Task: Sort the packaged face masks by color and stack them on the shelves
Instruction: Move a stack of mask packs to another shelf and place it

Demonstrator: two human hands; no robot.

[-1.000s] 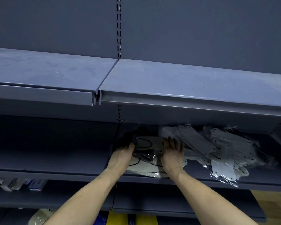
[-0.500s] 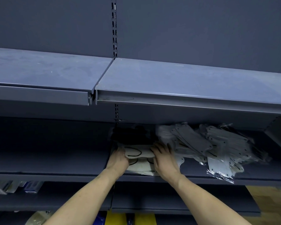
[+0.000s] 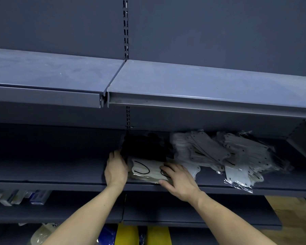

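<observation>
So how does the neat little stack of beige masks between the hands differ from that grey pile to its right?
The stack of beige packaged masks is small and squared up, with black ear loops showing; the heap of grey packaged masks is far bigger, fanned out and leaning. The left hand and right hand touch the beige stack; nothing touches the grey heap. The beige stack sits near the shelf's front edge; the grey heap spreads further back. Both lie on the same dark grey metal shelf.
</observation>
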